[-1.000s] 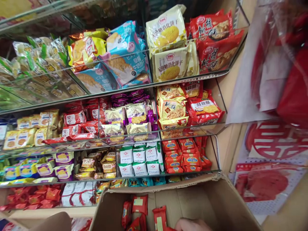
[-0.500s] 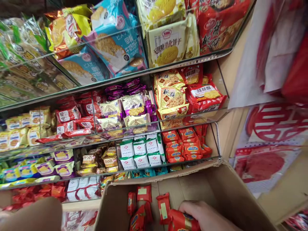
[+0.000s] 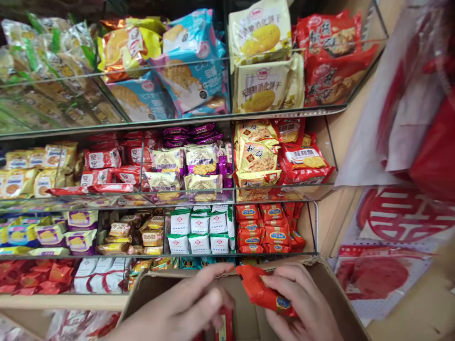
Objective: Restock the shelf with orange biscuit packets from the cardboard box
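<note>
Above the cardboard box, my right hand grips red snack packets between thumb and fingers; how many I cannot tell. My left hand is just left of them, fingers apart and reaching toward the packets, with nothing in its grasp. Inside the box, partly covered by the left hand, lies another red packet. Matching red packets stand stacked in the right-hand compartment of the shelf behind the box.
White-and-green packets fill the neighbouring compartment. Clear shelf fronts run across several tiers of biscuits. To the right hang plastic-wrapped red decorations and a white bag. A pale wooden ledge lies at lower left.
My right hand has lifted red packets up out of the box. My left hand has come in from the lower left to beside them. The view has shifted slightly.
</note>
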A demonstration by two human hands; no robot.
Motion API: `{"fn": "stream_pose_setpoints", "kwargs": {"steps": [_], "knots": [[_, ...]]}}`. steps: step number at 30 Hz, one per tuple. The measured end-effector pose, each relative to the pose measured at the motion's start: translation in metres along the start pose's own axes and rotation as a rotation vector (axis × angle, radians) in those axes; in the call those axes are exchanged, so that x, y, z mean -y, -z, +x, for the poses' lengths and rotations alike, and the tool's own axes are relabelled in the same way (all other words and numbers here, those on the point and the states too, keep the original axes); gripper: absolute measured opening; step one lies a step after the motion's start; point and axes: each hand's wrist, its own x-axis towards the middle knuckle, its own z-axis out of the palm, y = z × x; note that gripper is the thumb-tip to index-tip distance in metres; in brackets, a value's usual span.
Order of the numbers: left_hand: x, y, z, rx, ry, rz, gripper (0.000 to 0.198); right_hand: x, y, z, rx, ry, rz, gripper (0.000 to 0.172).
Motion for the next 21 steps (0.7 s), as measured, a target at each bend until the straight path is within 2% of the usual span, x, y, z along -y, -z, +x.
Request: {"fn": "stream_pose_setpoints", "kwargs": {"steps": [3, 6, 8, 11, 15, 16, 18, 20, 21], "knots": [[0.003, -0.021, 0.023, 0.178, 0.028, -0.141, 0.043, -0.004, -0.009, -0.001, 0.042, 0.11, -0.08, 0.035], [0.018, -0.037, 0.037, 0.155, -0.009, -0.344, 0.037, -0.006, -0.011, -0.007, 0.08, 0.185, -0.109, 0.037], [0.027, -0.043, 0.04, 0.136, 0.017, -0.458, 0.031, -0.008, -0.008, -0.011, 0.117, 0.151, -0.102, 0.039], [0.036, -0.044, 0.041, 0.078, 0.066, -0.572, 0.026, -0.01, -0.003, -0.019, 0.204, -0.079, 0.023, 0.043], [0.038, -0.041, 0.044, 0.06, 0.043, -0.551, 0.031, -0.006, -0.008, -0.027, 0.356, -0.495, 0.345, 0.031], [0.039, -0.04, 0.044, 0.056, 0.015, -0.512, 0.036, -0.003, -0.012, -0.026, 0.351, -0.596, 0.423, 0.028], [0.039, -0.039, 0.044, 0.039, -0.029, -0.378, 0.042, 0.004, -0.018, -0.024, 0.25, -0.767, 0.587, 0.032], [0.041, -0.038, 0.041, 0.037, -0.035, -0.202, 0.035, 0.01, -0.024, -0.021, 0.141, -0.858, 0.76, 0.039], [0.042, -0.038, 0.04, 0.036, -0.034, -0.131, 0.031, 0.012, -0.025, -0.019, 0.126, -0.873, 0.832, 0.041]]}}
